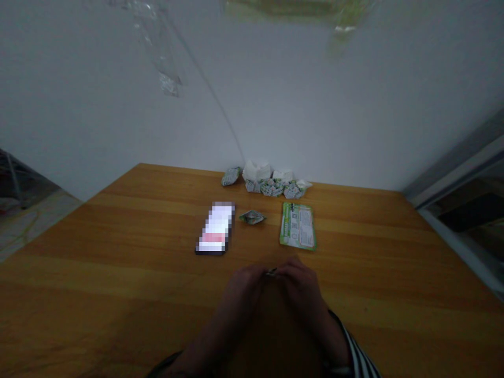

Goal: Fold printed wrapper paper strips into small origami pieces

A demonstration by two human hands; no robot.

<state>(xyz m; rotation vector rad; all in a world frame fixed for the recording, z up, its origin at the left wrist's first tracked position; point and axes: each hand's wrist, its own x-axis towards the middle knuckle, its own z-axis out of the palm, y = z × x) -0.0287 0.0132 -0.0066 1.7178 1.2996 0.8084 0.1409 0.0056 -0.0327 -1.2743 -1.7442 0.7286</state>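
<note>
Both hands meet low over the wooden desk (118, 273), the left hand (242, 294) and the right hand (301, 291) curled fingertip to fingertip and pinching between them a tiny grey-white scrap (271, 271) too small to identify. Beyond them on the desk lie a dark rectangular phone with a lit screen (216, 229), a small folded green-and-white paper piece (252, 217) just beside it, and a flat green-and-white printed packet (298, 226). A cluster of similar folded green-and-white pieces and crumpled white paper (268, 181) sits against the pale wall (354, 115).
</note>
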